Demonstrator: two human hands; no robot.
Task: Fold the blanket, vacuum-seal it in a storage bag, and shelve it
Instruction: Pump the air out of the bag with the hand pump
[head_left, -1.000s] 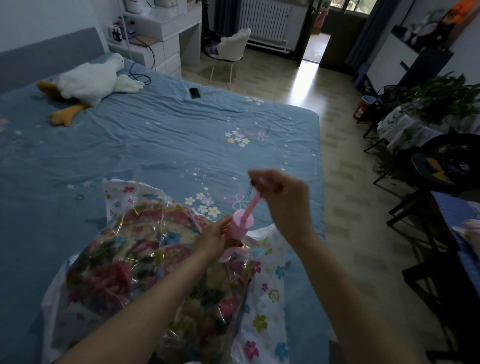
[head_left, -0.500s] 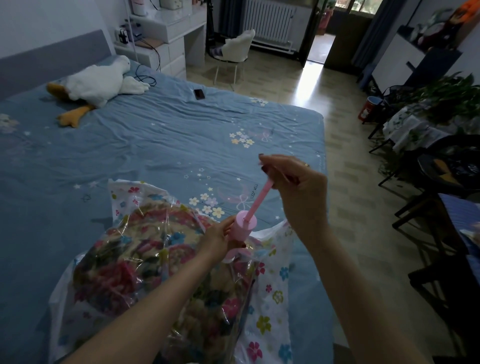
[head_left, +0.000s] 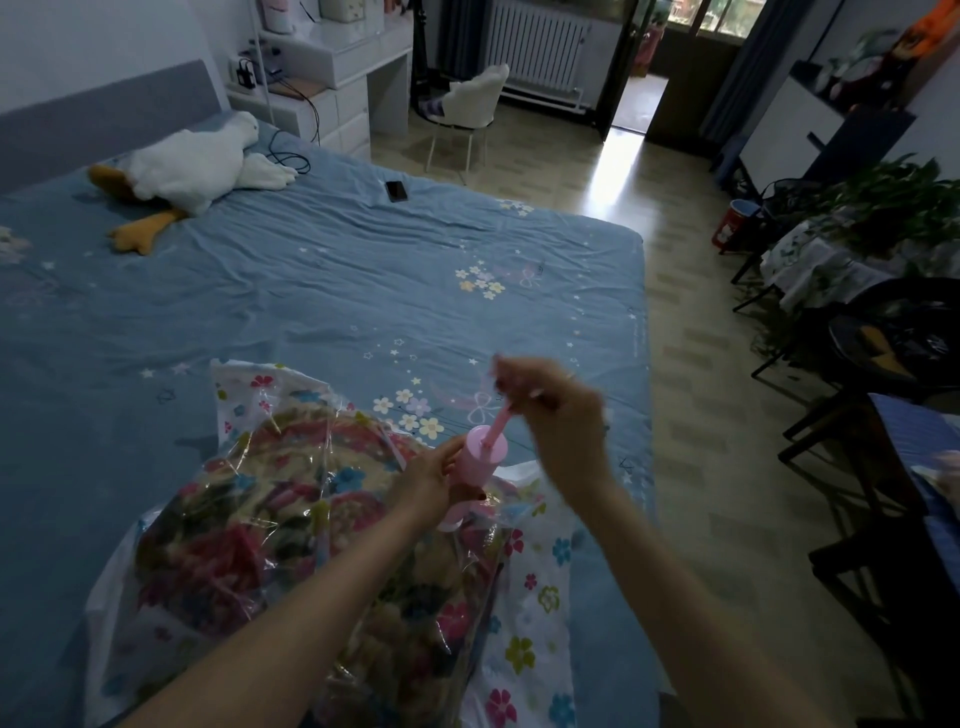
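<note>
A folded flowery blanket (head_left: 249, 525) lies inside a clear storage bag (head_left: 524, 613) with a white flower-printed edge, on the blue bed (head_left: 311, 291). A pink hand pump (head_left: 480, 460) stands on the bag's upper right part. My left hand (head_left: 428, 480) grips the pump's barrel. My right hand (head_left: 556, 410) grips the top of the pink plunger rod, which sticks a short way out of the barrel. The right hand is blurred.
A white plush goose (head_left: 192, 166) lies at the head of the bed, a black phone (head_left: 397, 190) near the far edge. Beyond stand a white chair (head_left: 470, 104) and desk (head_left: 337, 62). Dark chairs (head_left: 883, 374) and plants (head_left: 883, 208) crowd the right side.
My right hand pulled the plunger rod out and up, then pushed it back down toward the barrel, so less rod shows now. My left hand stayed on the pump.
</note>
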